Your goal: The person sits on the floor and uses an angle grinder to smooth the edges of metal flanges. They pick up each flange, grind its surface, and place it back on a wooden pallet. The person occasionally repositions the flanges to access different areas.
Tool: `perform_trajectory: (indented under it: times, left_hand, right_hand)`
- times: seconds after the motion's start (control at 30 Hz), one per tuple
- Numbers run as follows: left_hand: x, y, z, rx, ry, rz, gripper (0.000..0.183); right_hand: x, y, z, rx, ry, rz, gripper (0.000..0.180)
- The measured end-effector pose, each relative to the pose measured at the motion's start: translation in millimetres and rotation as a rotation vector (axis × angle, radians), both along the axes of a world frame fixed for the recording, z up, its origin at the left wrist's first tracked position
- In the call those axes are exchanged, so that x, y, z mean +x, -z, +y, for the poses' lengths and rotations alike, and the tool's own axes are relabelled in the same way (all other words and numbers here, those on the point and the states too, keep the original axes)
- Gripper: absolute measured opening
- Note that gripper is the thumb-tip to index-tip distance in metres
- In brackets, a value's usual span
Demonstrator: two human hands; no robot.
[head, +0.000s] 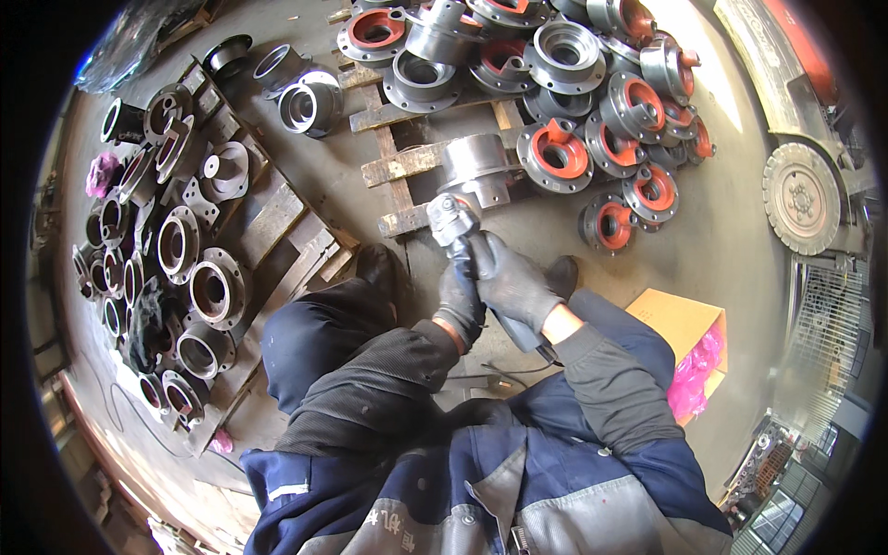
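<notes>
Both my hands wear dark grey work gloves and hold an angle grinder (452,220) in front of my body. My left hand (456,302) wraps around the tool's body, just behind its metal gear head. On the other side, my right hand (515,283) grips it, and the lower end of the housing shows beneath my palm. Just beyond the grinder's head, a flanged metal housing (475,163) lies on its side at the edge of a wooden pallet (402,170). The head overlaps its near end in view; whether they touch, I cannot tell.
Flanged castings, several painted red inside (557,156), crowd the pallet's right side. More castings (218,288) cover a left pallet (274,218). A cardboard box (652,316) with pink plastic stands by my right knee. A cable (513,371) runs below me; a wheeled vehicle (801,198) stands right.
</notes>
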State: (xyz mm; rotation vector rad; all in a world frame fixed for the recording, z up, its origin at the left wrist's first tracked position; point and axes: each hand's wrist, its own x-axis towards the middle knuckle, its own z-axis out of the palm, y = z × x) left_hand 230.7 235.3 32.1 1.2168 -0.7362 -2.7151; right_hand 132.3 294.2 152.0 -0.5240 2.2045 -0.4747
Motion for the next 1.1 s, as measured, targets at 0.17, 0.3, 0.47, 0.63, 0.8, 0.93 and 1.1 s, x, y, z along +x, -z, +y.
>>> perform_trajectory:
  times: [0.17,0.3,0.47,0.63,0.8,0.93,1.1]
  left_hand:
    - [7.1,2.8,-3.3,0.062,-0.105,0.065,0.057]
    - [-0.3,-4.2,7.0,-0.263,0.170,-0.080,0.053]
    - [-31.6,-28.5,28.9,-0.004,0.056,-0.074,0.045]
    - [-48.6,-36.8,36.6,-0.174,0.285,-0.146,0.038]
    - [-28.1,-37.0,46.1,-0.115,0.006,-0.076,0.044]
    - [-24.9,-34.0,41.5,-0.173,-0.008,-0.049,0.048]
    - [-26.5,-15.8,24.6,-0.296,0.111,-0.037,0.046]
  right_hand:
    - [7.2,7.6,-3.3,0.045,-0.040,-0.005,0.071]
    - [8.0,13.7,23.3,-0.071,0.113,-0.023,0.079]
    - [5.8,39.3,66.7,-0.432,0.332,-0.136,0.071]
    - [4.1,59.5,87.2,-0.555,0.508,-0.153,0.070]
    - [10.7,49.2,83.8,-0.305,0.308,-0.068,0.062]
    - [11.4,36.3,69.1,-0.392,0.314,-0.023,0.058]
    - [-1.5,17.3,41.6,-0.211,0.290,-0.063,0.058]
